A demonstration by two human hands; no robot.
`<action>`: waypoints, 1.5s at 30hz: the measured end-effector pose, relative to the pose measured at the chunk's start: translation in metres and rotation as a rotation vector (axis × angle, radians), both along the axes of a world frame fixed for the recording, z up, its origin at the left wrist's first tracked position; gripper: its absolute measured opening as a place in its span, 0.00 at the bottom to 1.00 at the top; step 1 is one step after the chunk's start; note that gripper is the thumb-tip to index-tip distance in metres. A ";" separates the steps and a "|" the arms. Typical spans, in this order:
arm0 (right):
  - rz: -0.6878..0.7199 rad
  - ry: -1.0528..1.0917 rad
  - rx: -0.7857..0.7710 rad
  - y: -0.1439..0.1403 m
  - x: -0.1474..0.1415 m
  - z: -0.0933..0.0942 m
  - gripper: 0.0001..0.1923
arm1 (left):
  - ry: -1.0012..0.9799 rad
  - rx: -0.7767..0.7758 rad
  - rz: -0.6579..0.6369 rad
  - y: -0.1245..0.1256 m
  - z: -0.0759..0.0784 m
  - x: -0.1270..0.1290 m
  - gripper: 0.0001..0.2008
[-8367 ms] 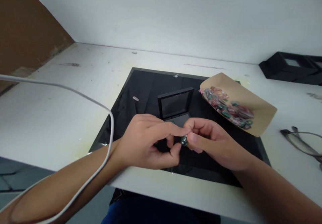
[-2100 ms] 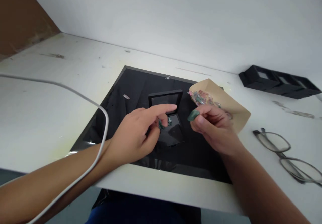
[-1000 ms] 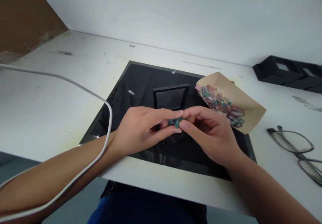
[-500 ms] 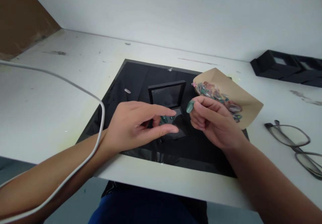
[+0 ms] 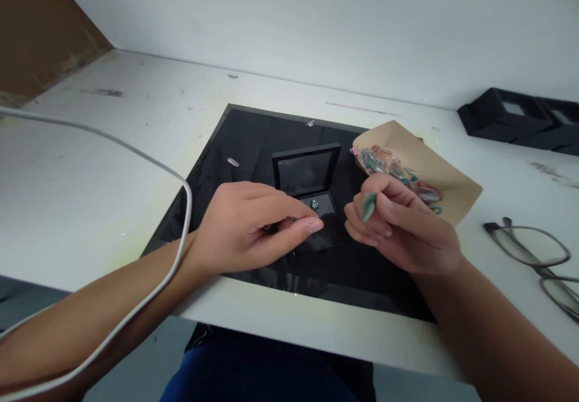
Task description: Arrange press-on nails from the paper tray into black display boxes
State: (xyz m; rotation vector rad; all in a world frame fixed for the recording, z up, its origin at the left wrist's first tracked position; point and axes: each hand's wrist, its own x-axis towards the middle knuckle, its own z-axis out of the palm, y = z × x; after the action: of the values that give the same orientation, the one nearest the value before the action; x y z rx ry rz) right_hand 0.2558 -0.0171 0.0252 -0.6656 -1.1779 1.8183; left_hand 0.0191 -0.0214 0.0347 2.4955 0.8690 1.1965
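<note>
My right hand (image 5: 400, 224) pinches a green press-on nail (image 5: 368, 207) between thumb and index finger, its tip pointing down, over the right part of the black mat. My left hand (image 5: 257, 224) is closed, thumb and index fingertip together, with nothing seen between them. It hovers in front of an open black case (image 5: 323, 227) with a clear-windowed lid (image 5: 304, 173) standing up. Inside the case lies a dark green nail with a pale ornament (image 5: 315, 205). My left fingers partly hide the case's left side.
A tan paper tray (image 5: 456, 188) behind my right hand holds several coloured press-on nails (image 5: 384, 160). One pale nail (image 5: 233, 162) lies on the black mat (image 5: 253, 131). Glasses (image 5: 529, 245) and stacked black cases (image 5: 502, 113) stand right. A white cable (image 5: 183, 233) crosses my left forearm.
My left thumb and index finger have come together from an open gap. My right hand has moved right with the green press-on nail, which has turned. The view has shifted slightly.
</note>
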 end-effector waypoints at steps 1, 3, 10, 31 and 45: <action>-0.021 -0.057 -0.025 0.002 0.000 -0.001 0.07 | 0.000 0.002 -0.002 0.000 0.000 0.000 0.06; -0.058 -0.246 -0.041 0.005 -0.002 -0.004 0.10 | 0.003 0.004 -0.004 -0.001 0.001 0.000 0.06; -0.154 -1.016 0.265 0.001 -0.010 -0.002 0.11 | -0.048 0.065 -0.061 -0.002 0.002 0.001 0.05; -0.135 -1.007 0.296 0.008 0.000 -0.015 0.12 | -0.208 0.291 -0.057 -0.004 -0.005 0.002 0.11; -0.169 -1.135 0.389 0.005 -0.008 -0.010 0.13 | -0.171 0.282 -0.098 -0.004 -0.008 0.004 0.09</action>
State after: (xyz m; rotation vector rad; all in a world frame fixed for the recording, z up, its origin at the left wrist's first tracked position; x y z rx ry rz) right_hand 0.2474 -0.0125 0.0156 -1.5800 -2.0221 0.9372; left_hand 0.0234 -0.0254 0.0270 2.5611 0.5616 1.5655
